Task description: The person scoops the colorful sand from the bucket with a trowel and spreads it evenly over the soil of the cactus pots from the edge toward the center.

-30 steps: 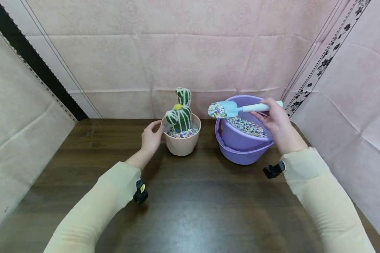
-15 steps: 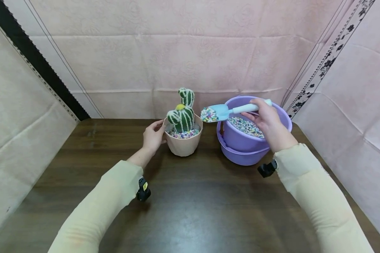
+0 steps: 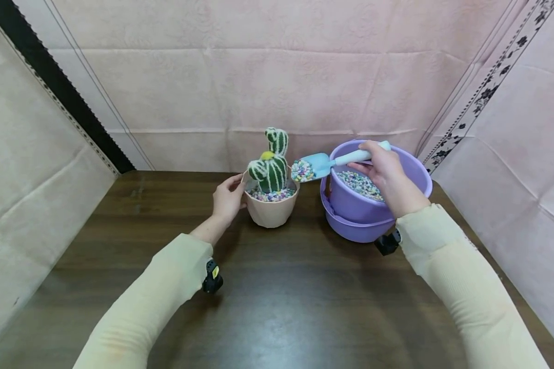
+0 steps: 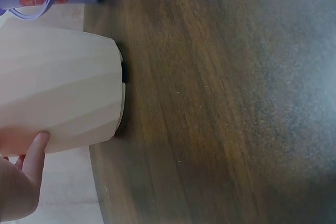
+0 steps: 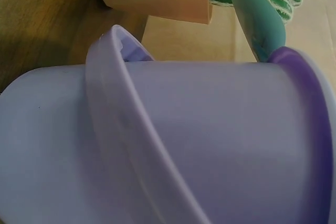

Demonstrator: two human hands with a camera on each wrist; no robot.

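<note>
My left hand (image 3: 228, 200) holds the left side of a beige flowerpot (image 3: 271, 214). In the left wrist view its thumb (image 4: 37, 156) lies along the pot wall. A green knitted cactus (image 3: 272, 177) with a yellow flower stands in the pot, with multicoloured pebbles (image 3: 266, 196) around its base. My right hand (image 3: 388, 177) grips the pale handle of a light blue trowel (image 3: 321, 165). Pebbles fill the tip of its blade, just right of the cactus and pot. Below the trowel is a purple bucket (image 3: 355, 202) containing more pebbles (image 3: 360, 184). The right hand is hidden in its own wrist view.
The pebble bucket sits in or on another purple bucket (image 3: 357, 233), right of the pot. Its handle (image 5: 136, 114) slants across the right wrist view. A pale cloth wall (image 3: 304, 92) rises behind the dark wooden table (image 3: 277, 307), and others stand at both sides.
My right hand has brought the loaded trowel leftward from above the bucket towards the pot, its blade tip dipping a little. My left hand has stayed on the pot.
</note>
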